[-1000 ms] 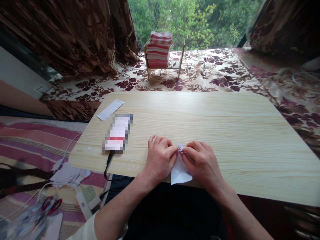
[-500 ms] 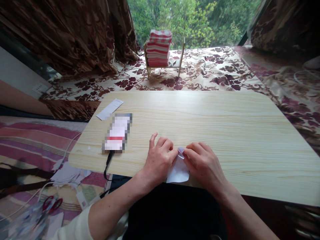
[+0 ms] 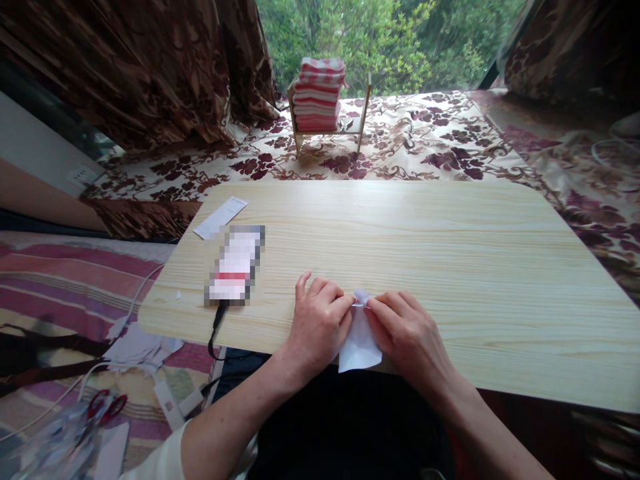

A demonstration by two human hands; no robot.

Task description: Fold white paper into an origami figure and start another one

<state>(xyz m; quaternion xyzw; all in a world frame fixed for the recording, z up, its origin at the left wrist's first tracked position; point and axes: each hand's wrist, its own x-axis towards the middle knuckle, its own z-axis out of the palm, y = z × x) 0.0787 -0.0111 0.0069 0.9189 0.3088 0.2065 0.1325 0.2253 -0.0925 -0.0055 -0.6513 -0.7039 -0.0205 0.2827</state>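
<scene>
Between my hands, at the near edge of the wooden table, is a small white sheet of paper [image 3: 361,343]. Its far end is folded or gathered, and its near end hangs just over the table edge. My left hand [image 3: 323,320] pinches the folded part from the left with thumb and forefinger, its little finger raised. From the right, my right hand [image 3: 405,327] pinches the same fold, fingers curled together. The fingertips hide part of the crease.
A plugged-in phone [image 3: 235,263], blurred out, lies on the table [image 3: 450,247] to the left, near a white folded strip [image 3: 220,217]. Red-handled scissors [image 3: 106,408] and paper scraps [image 3: 143,350] rest on the bed. Folded cloths [image 3: 317,97] fill a small rack by the window.
Both hands and the paper have shifted slightly nearer and to the right. The folded end looks flatter and wider between the fingertips.
</scene>
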